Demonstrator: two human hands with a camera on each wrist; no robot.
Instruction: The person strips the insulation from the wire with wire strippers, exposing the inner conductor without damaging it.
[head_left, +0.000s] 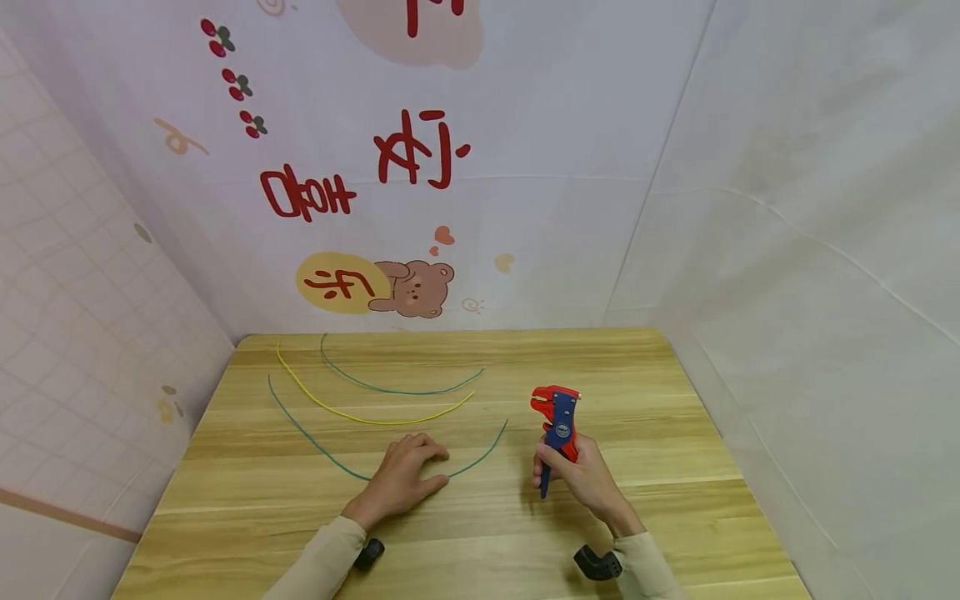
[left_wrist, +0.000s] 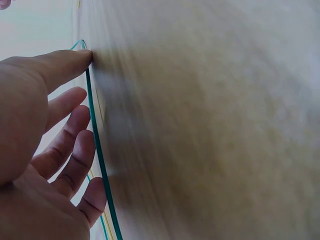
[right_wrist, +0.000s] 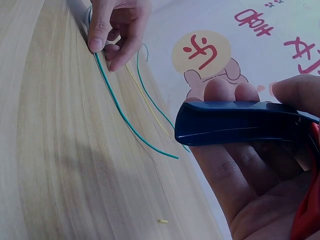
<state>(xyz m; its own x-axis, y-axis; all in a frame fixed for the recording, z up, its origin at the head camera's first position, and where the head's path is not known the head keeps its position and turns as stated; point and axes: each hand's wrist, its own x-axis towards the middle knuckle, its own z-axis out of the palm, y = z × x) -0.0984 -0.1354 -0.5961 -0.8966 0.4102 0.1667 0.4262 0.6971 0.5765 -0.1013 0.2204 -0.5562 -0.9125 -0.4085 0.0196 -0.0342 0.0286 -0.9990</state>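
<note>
My left hand (head_left: 401,477) lies over the near green wire (head_left: 301,429), hiding its middle stretch. In the left wrist view the thumb tip touches this wire, and the other fingers bend loosely, apart from the thumb. On the right, my right hand (head_left: 583,479) grips a wire stripper (head_left: 562,429) with red and dark blue parts. Its head points away from me, just above the table. The right wrist view shows a dark blue handle (right_wrist: 235,122) lying across the fingers. The free end of the near green wire curves toward the right hand.
Behind the near wire lie a yellow wire (head_left: 360,417) and a second green wire (head_left: 405,392), both curved, on the wooden table (head_left: 465,550). A tiny yellow piece (right_wrist: 162,221) rests on the wood. Printed white cloth walls (head_left: 540,250) enclose the table's back and sides.
</note>
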